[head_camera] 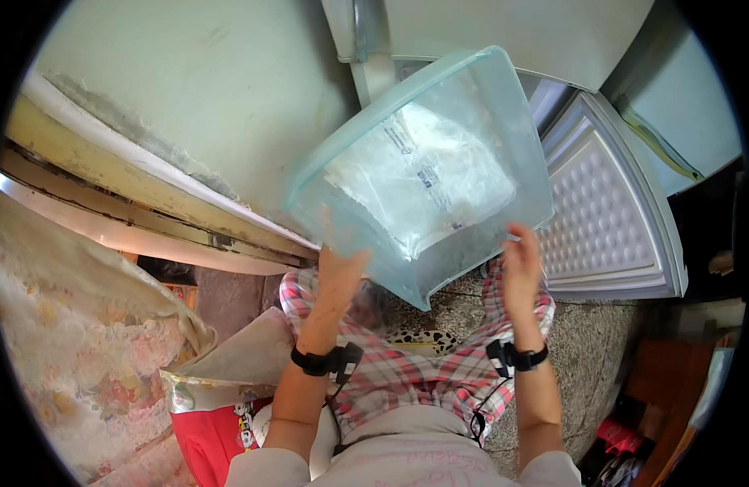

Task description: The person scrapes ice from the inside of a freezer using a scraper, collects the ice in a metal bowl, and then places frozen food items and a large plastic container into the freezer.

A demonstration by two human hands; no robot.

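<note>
A translucent pale-blue plastic bin (472, 255), like a refrigerator drawer, is tilted in front of me with its opening towards me. Inside lies a clear plastic bag or sheet (447, 164) bearing print. My left hand (341, 271) grips the bin's lower left corner, its fingers showing faintly through the wall. Beside the lower right edge is my right hand (522, 268), fingers curled and blurred; whether it touches the bin I cannot tell.
A refrigerator's lower door (599, 213) stands ajar on the right, beneath a closed upper door (508, 30). To the left is a pale panel (198, 109) with a worn edge. A floral cloth (94, 341) and red fabric (213, 432) lie lower left. Speckled floor (593, 365) shows right.
</note>
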